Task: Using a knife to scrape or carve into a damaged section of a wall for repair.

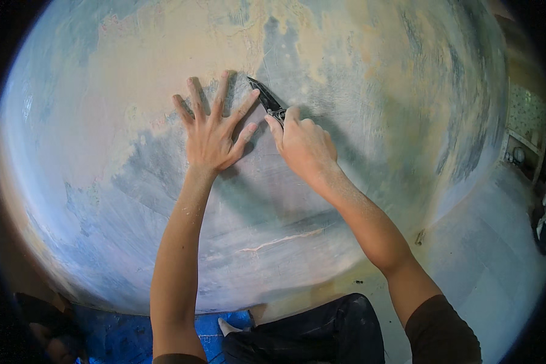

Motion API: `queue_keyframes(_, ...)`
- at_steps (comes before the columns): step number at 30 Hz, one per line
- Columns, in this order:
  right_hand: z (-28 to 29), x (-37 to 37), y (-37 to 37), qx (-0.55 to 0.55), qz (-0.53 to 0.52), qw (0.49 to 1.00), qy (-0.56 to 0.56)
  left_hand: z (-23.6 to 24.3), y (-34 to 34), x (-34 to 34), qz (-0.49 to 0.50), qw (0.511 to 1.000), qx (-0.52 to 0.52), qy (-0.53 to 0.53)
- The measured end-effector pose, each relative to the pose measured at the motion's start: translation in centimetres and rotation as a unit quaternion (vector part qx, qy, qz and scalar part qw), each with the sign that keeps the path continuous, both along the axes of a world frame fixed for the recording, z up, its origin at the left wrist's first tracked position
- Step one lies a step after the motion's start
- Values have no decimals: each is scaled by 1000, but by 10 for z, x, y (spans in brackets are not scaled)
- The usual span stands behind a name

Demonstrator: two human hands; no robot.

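A large wall point(121, 79) in front of me has a patchy surface of cream, grey and pale blue. Flat against it, fingers spread, lies my left hand point(209, 139); the index fingertip touches or nearly touches a knife's blade. My right hand point(306, 142) is closed round the handle of a folding knife point(266, 97) with a black blade. The blade points up and left, its tip at the wall just right of my left fingers. Most of the handle is hidden in my fist. Pale dust marks both hands and forearms.
A pale crack point(282, 241) runs across the lower wall. My dark-trousered leg point(321, 330) is bent below, near a blue sheet point(118, 333) on the floor. Part of another person point(51, 330) shows at lower left. Pale floor point(485, 267) and some clutter lie at right.
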State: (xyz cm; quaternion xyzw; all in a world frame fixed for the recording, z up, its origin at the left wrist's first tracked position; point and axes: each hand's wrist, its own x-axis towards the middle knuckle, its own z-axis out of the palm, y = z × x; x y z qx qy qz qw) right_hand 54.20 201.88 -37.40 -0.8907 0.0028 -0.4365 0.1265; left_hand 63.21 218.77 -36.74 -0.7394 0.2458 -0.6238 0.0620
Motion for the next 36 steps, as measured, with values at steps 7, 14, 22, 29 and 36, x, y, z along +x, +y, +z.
queue_keyframes(7, 4, 4, 1, 4, -10, 1000, -7, 2, -4, 2, 5, 1000, -15, -8)
queue_keyframes(14, 9, 3, -3, 1, -1, 1000, -20, 4, -8, 3, 30, 999, -21, -13)
queue_keyframes(22, 0, 4, -2, 15, 18, 999, -21, 2, -4, -1, -5, 1000, -13, -7)
queue_keyframes(29, 0, 8, -4, 13, 9, 1000, -24, 1, -6, 1, -10, 1000, -7, -18)
queue_keyframes(36, 5, 10, -4, 20, 9, 1000, -13, 4, -9, 1, 21, 1000, -16, -15)
